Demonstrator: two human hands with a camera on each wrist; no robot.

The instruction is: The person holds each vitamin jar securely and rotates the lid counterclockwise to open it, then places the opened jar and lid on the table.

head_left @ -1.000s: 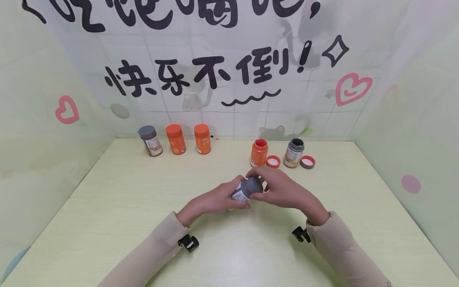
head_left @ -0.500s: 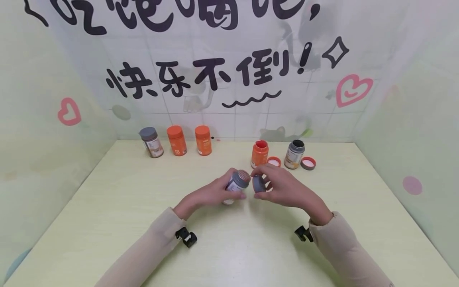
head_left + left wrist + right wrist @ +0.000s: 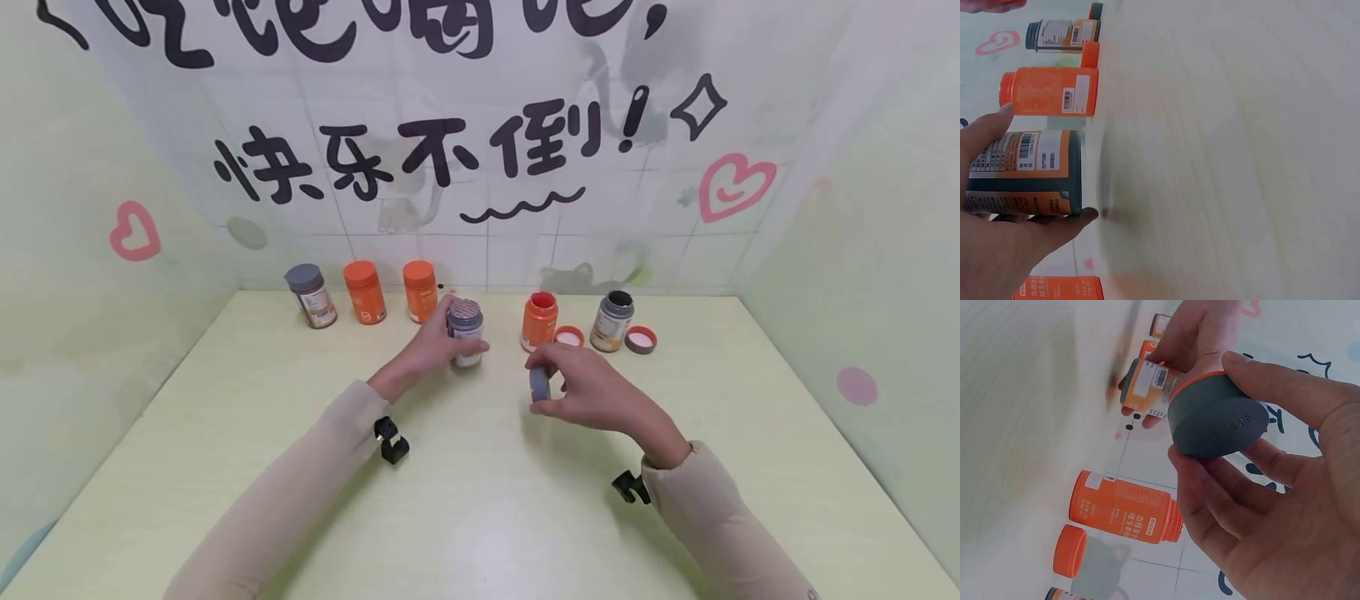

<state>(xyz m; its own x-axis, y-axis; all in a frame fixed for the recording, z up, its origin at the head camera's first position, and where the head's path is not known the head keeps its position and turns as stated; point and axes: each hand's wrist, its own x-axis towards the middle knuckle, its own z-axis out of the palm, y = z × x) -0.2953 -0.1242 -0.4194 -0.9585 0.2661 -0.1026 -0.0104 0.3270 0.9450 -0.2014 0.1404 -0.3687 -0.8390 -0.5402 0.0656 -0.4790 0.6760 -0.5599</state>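
My left hand (image 3: 427,343) grips a grey-and-orange labelled bottle (image 3: 468,335) without its lid, held upright close over the table; a pinkish patterned seal covers its mouth. In the left wrist view the thumb and fingers wrap this bottle (image 3: 1029,172), and its base stands a little off the table. My right hand (image 3: 588,387) pinches a dark grey screw cap (image 3: 538,384) between thumb and fingers, above the table. The right wrist view shows the top of this cap (image 3: 1222,425) with embossed marks and an orange rim.
An uncapped orange bottle (image 3: 540,321) and an uncapped grey bottle (image 3: 612,321) stand at the back right, beside an upturned orange cap (image 3: 569,336) and a grey cap (image 3: 641,339). Capped at the back left are a grey bottle (image 3: 311,297) and two orange bottles (image 3: 364,293). A printed curtain hangs behind.
The grey cap came off the bottle into my right hand, which has stayed near its place. My left hand has carried the bottle away from it, back and left, turning it upright.
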